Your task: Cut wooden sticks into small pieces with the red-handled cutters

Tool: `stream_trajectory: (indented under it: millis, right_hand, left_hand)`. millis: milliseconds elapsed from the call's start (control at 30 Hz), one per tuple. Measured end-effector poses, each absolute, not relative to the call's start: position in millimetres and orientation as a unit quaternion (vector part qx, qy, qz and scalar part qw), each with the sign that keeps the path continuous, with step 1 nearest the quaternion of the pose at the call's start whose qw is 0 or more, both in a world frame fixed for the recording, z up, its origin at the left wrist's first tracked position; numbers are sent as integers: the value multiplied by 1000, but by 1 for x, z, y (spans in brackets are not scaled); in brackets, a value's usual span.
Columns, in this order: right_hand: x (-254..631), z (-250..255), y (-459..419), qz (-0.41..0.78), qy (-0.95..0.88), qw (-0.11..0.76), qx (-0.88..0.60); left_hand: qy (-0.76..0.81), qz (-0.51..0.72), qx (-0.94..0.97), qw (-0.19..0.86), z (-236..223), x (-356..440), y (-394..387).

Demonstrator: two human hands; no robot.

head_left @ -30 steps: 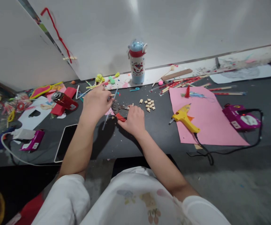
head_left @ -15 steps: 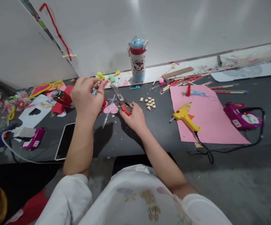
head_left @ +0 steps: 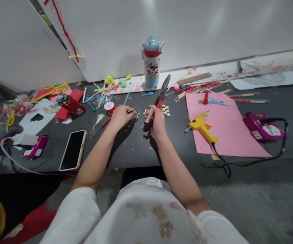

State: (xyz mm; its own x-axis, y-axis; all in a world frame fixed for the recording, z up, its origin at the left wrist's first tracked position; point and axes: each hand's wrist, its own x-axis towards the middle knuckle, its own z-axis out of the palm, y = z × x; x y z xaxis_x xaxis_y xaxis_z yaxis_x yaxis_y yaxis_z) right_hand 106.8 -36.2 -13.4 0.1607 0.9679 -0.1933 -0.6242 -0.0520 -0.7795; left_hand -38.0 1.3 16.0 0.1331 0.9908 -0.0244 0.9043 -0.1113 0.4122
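Observation:
My right hand [head_left: 158, 122] is wrapped round a pair of pliers [head_left: 163, 90] with red and dark handles. The long jaws point up and away, in front of the water bottle [head_left: 152, 66]. My left hand [head_left: 120, 117] is low over the table, thumb and fingers pinched on a small wooden stick [head_left: 130, 110]. Several short cut wooden pieces [head_left: 166, 112] lie just beyond my right hand, which partly hides them. A spool of red ribbon [head_left: 109, 107] sits behind my left hand. Wood crumbs are scattered between the hands.
A phone [head_left: 73, 150] and a drink can [head_left: 69, 104] are at the left. On the right, a yellow glue gun [head_left: 202, 127] rests on pink paper [head_left: 227, 135], its cord running to a purple power box [head_left: 262, 127]. Wrapped chopsticks [head_left: 199, 88] lie at the back.
My left hand has come down from above the table and moved right. The pliers have swung from pointing left to pointing up and right, still in my right hand.

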Motion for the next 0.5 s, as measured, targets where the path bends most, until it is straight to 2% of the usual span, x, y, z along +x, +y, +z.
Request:
stream_trajectory:
  millis: [300,500]
  right_hand:
    - [105,-15,-36,591,-222,665,-399]
    - [103,-19,-36,601,-251,636,-413]
  left_hand:
    - [646,176,734,111,33,-49,-12]
    - [580,252,749,200,37,-29,-43]
